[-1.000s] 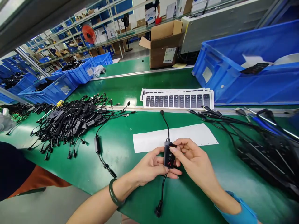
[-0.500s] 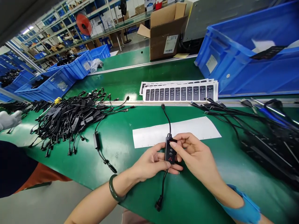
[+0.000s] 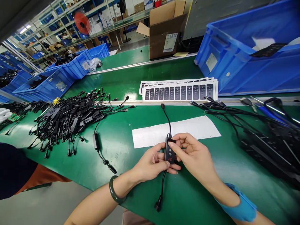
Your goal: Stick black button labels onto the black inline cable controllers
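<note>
A black inline cable controller with round button marks and a red mark on its face lies in my left hand. My left fingers are closed around its lower part, thumb on the near end. My right hand pinches its upper right end, thumb pressing on the face. A thin dark edge, like a label's, shows by that thumb; whether it is stuck down flat I cannot tell. From the controller a cable runs up to a small plug and another down to a round connector.
A blank white strip lies behind my hands, with printed label sheets beyond. Heaped cable controllers lie left, one single controller nearer. More black cables and a blue crate stand right. A co-worker's gloved hand is far left.
My hands and the controller keep nearly the same pose; the right thumb has shifted slightly on the face. The view has shifted slightly. The co-worker's gloved hand has moved left.
</note>
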A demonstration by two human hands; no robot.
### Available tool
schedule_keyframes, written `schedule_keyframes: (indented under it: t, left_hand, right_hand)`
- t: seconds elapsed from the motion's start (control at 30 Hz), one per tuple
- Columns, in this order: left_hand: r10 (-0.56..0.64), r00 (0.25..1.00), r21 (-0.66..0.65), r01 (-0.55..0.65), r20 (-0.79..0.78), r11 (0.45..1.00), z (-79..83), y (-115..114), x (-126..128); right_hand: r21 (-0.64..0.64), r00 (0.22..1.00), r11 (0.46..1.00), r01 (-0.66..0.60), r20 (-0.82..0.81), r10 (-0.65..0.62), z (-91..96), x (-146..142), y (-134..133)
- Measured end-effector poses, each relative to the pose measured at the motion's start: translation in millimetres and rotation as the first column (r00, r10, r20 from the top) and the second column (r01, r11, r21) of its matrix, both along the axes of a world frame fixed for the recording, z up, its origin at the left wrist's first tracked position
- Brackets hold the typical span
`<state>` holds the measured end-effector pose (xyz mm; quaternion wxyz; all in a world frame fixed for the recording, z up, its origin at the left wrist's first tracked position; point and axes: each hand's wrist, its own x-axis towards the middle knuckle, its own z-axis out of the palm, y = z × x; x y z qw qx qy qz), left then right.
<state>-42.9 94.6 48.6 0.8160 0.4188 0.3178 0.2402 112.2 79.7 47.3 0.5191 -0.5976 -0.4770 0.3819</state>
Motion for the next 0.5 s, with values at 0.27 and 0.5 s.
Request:
schedule_keyframes:
  t: [0.27,0.5]
  left_hand:
    - [0.033,0.999,-0.01,-0.032,0.009,0.999,2.9,1.4,0.3]
    - [-0.018,1.0,-0.019,0.018,0.009,1.0,1.3,1.9,0.6]
  right_hand:
    - [-0.125,0.997,0.989,-0.076,-0.009,0.076,-7.7,9.7,4.5]
    - [-0.173,0.952,0.937,-0.304,-0.027,0.304,0.7,2.5,3.5]
